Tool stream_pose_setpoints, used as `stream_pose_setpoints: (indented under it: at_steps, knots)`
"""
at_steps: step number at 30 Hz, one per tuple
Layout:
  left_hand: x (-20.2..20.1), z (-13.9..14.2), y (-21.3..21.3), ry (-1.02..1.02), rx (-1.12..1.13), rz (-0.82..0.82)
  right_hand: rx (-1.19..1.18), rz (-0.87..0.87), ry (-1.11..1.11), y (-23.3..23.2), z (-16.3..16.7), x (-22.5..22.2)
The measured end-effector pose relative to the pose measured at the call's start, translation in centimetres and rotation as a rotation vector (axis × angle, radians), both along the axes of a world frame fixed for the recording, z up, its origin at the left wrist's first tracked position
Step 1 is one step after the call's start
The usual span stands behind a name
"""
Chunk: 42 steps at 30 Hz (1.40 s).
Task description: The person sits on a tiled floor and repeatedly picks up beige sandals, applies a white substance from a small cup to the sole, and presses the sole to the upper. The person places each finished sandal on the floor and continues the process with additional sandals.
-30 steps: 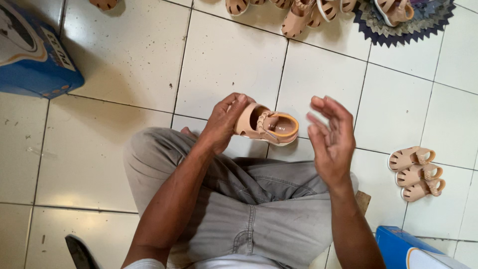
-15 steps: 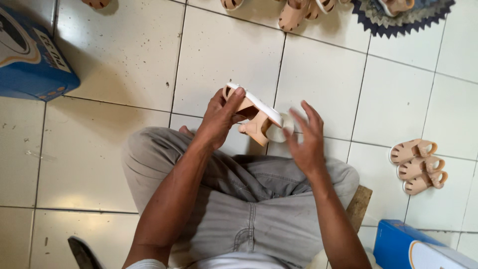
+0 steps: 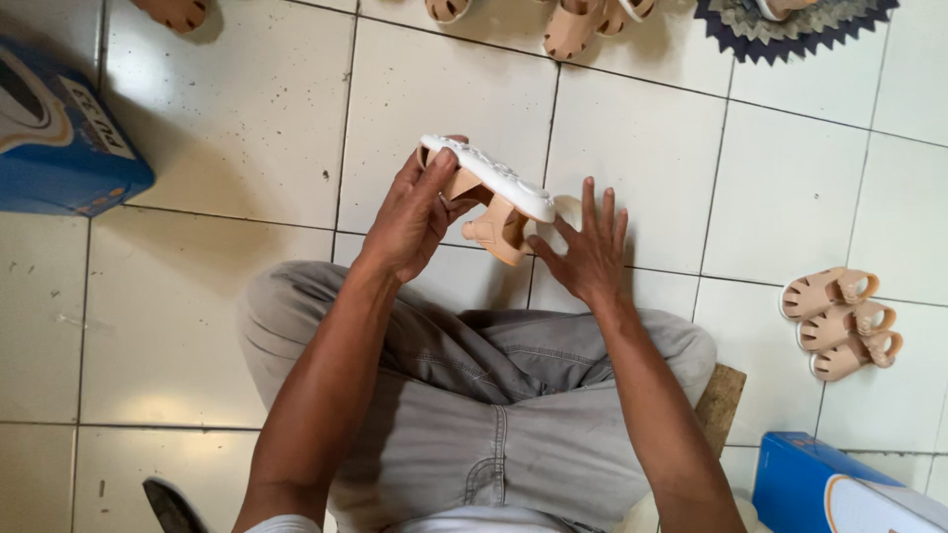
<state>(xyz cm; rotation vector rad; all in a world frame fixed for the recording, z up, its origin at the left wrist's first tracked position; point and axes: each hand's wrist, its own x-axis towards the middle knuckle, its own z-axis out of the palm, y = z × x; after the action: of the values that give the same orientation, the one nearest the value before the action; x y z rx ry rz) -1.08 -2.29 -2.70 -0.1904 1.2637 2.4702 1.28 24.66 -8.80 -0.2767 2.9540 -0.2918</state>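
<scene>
A small beige sandal (image 3: 491, 198) with a white sole is held above my knees, turned so the sole faces up. My left hand (image 3: 416, 213) grips it at its heel end, thumb on the sole. My right hand (image 3: 587, 250) has its fingers spread and touches the sandal's toe end and strap from the right. My legs in grey trousers (image 3: 474, 405) are folded below.
Several matching beige sandals (image 3: 839, 321) lie in a stack on the white tile floor at right. More sandals (image 3: 578, 25) lie at the top edge. Blue boxes sit at the left (image 3: 59, 138) and bottom right (image 3: 839, 489). A dark-edged mat (image 3: 790, 25) is at top right.
The sandal has been flipped from opening-up to sole-up. My right hand moved in from the side and now touches its toe end.
</scene>
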Motion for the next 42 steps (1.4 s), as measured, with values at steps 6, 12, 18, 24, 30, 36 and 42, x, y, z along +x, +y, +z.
stream_pose_setpoints:
  at_steps: [6, 12, 18, 24, 30, 36, 42]
  knots:
    - [0.1, -0.4, -0.5, 0.023, -0.052, -0.003, -0.115, -0.061, -0.053, 1.2, 0.7, 1.2]
    - [0.4, 0.0, -0.1, 0.051, -0.021, -0.043, -0.132, -0.03, -0.037, 1.3, 2.3, 2.6]
    - [0.6, -0.1, 0.2, -0.022, -0.098, -0.034, -0.69, 0.012, 0.074, 0.2, 8.7, 6.2]
    - [0.5, -0.3, 1.0, -0.001, 0.017, -0.006, -0.527, 0.22, 0.29, -2.8, 12.0, 6.1]
    - [0.7, -0.6, 1.2, -0.006, -0.002, 0.002, -0.328, 0.284, 0.347, -3.7, 12.2, 4.6]
    - [0.6, -0.8, 1.5, 0.009, -0.028, -0.008, -0.189, 0.384, 0.354, -3.7, 11.6, 3.4]
    - [0.5, -0.8, 1.3, 0.02, -0.033, -0.013, -0.054, 0.446, 0.319, -3.9, 12.4, 3.1]
